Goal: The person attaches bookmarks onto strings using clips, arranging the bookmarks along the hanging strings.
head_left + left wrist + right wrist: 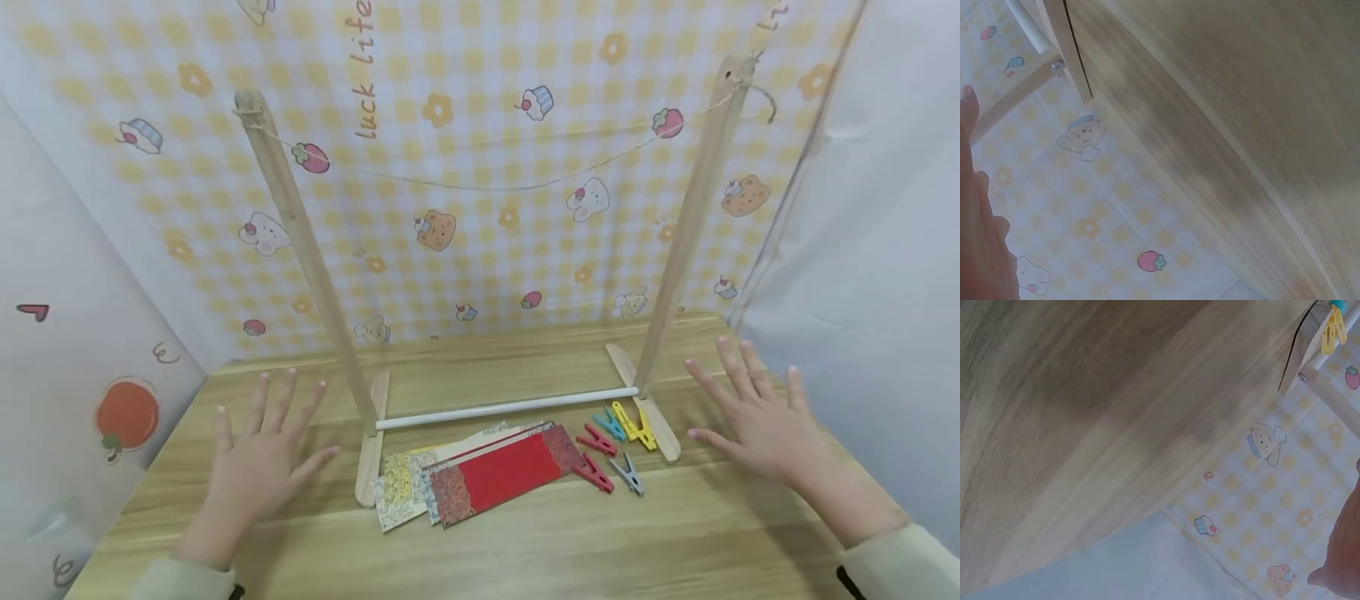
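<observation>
My left hand [258, 462], fingers spread, is over the wooden table to the left of a wooden frame [311, 258]; it holds nothing. On the other side my right hand [765, 421] is likewise spread and holds nothing, nearest to the frame's right foot [658, 429]. Between the frame's posts a thin string [480, 187] sags, tied near both tops. A stack of patterned paper envelopes lies in front of the white crossbar [506, 408], a red envelope [510, 473] on top. Beside it are red clothespins [596, 442], a yellow clothespin [636, 427], a blue clothespin [611, 425] and a grey clothespin [628, 475].
A yellow checked cloth [465, 267] with cartoon prints hangs right behind the frame. White cloth walls [885, 233] enclose the table [555, 550] on the left and right.
</observation>
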`<control>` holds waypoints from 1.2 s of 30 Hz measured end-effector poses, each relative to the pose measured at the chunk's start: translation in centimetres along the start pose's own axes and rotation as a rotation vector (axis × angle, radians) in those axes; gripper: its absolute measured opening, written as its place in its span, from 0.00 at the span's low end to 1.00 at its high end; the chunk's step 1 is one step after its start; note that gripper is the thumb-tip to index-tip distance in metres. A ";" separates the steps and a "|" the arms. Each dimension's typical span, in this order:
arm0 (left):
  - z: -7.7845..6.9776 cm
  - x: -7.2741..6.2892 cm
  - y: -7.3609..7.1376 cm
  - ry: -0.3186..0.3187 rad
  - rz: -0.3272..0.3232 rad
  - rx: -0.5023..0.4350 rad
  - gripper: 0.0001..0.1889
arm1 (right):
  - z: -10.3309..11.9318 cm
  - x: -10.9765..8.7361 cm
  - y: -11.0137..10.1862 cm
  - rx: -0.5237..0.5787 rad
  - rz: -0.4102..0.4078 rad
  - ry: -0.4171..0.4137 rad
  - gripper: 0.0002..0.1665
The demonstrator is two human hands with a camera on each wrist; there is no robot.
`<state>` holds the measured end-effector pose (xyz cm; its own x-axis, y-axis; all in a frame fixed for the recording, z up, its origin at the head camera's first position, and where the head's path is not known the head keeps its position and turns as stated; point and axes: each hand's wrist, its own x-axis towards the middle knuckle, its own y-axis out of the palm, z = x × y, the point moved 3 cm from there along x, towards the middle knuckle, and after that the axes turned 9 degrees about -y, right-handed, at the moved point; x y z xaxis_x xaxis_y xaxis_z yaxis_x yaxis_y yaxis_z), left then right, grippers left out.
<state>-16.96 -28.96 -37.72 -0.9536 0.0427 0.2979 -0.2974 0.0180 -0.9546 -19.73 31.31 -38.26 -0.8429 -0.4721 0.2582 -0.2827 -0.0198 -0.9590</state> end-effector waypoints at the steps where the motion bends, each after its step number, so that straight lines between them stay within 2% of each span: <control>1: -0.2 -0.1 0.1 0.006 -0.001 -0.001 0.45 | 0.2 0.0 0.1 0.003 -0.007 -0.007 0.59; 9: -2.4 -1.5 0.7 0.073 -0.032 -0.033 0.43 | 1.9 0.1 0.4 0.014 -0.052 -0.066 0.58; 14: -3.5 -2.1 0.8 0.089 -0.032 -0.035 0.42 | 3.0 0.4 0.3 0.010 -0.064 -0.100 0.58; 30: -6.1 -2.5 1.0 0.113 -0.012 -0.045 0.40 | 6.5 1.4 0.3 0.019 -0.038 -0.158 0.56; 36: -7.1 -2.9 0.8 0.142 -0.042 -0.050 0.39 | 7.7 2.1 0.3 0.058 -0.025 -0.186 0.50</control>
<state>-14.16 -22.00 -39.35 -0.9234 0.1818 0.3382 -0.3304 0.0726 -0.9411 -18.06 23.54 -38.92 -0.7354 -0.6252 0.2616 -0.2716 -0.0817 -0.9589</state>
